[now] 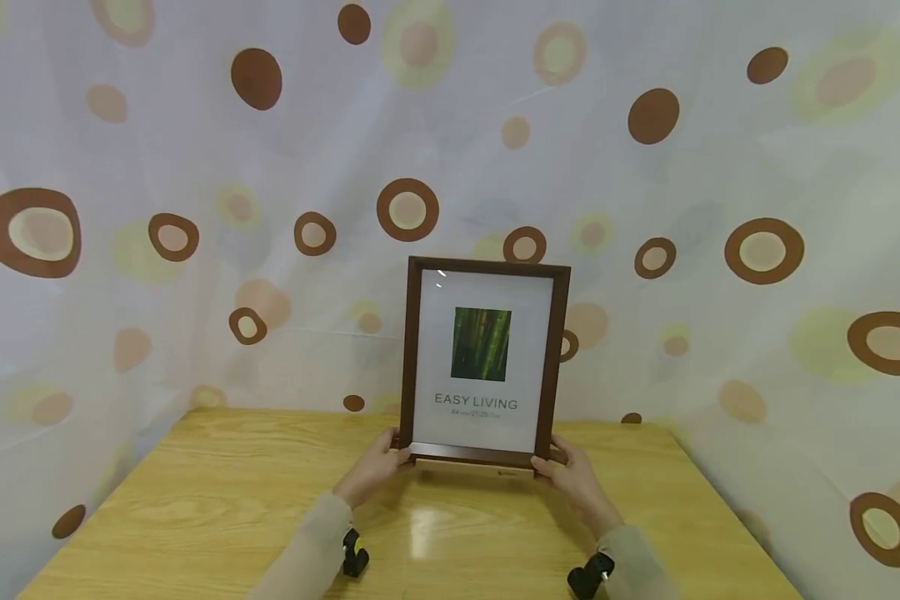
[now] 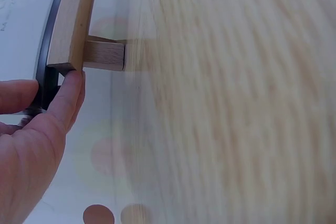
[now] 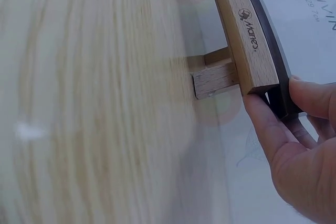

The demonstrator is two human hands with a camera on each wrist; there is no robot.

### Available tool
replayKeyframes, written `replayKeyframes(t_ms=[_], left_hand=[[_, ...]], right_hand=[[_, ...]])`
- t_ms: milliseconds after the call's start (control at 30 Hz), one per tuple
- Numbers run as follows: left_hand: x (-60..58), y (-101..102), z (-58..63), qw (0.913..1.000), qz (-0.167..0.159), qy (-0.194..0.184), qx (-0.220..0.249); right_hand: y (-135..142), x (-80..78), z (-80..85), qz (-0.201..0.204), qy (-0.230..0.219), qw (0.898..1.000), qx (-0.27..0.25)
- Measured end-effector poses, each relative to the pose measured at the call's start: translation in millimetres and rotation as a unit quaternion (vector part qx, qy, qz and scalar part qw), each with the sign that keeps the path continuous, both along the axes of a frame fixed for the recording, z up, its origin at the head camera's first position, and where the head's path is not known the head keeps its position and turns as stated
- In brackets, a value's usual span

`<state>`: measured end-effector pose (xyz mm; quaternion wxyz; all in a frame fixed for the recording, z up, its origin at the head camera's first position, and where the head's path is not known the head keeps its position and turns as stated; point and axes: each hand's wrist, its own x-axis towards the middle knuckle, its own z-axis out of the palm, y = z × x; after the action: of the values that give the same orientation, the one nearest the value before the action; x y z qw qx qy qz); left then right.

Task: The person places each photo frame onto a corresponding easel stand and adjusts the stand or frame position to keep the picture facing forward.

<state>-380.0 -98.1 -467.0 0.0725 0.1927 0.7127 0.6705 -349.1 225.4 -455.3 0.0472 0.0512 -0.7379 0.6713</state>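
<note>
A dark brown picture frame (image 1: 559,358) stands upright, leaning slightly back, with a green picture and the words "EASY LIVING" behind its pane. Its bottom edge sits at the ledge of a light wooden easel (image 1: 474,468), which bears a "Maries" mark in the right wrist view. My left hand (image 1: 377,467) grips the frame's lower left corner, thumb in front. At the lower right corner my right hand (image 1: 572,475) holds it the same way. In both wrist views an index finger touches the end of the easel's ledge (image 3: 247,30). The easel's back is hidden behind the frame.
Underneath is a light wooden table (image 1: 255,483) with a glossy top. A white curtain (image 1: 307,125) with brown and pastel dots hangs behind it and along both sides. Each wrist wears a black device (image 1: 591,575).
</note>
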Motion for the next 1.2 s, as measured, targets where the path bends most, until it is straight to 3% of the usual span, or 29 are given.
replayKeyframes(t_ms=[267, 567, 733, 1200], left_hand=[[4.0, -13, 0.8, 0.999, 0.026, 0.008, -0.034], [1.4, -30, 0.4, 0.9995, 0.029, 0.009, -0.013], [-2.3, -40, -2.1, 0.9985, 0.042, 0.006, -0.035], [0.6, -46, 0.2, 0.9979, 0.053, 0.022, -0.029]], right_hand=[[-14, -4.7, -1.3, -0.002, 0.0, 1.0, -0.004], [-29, -12.7, -1.2, 0.008, 0.004, 1.0, -0.005], [-38, -15.9, -2.3, 0.006, 0.006, 1.0, -0.015], [-43, -20.4, -1.9, 0.015, -0.001, 1.0, -0.002]])
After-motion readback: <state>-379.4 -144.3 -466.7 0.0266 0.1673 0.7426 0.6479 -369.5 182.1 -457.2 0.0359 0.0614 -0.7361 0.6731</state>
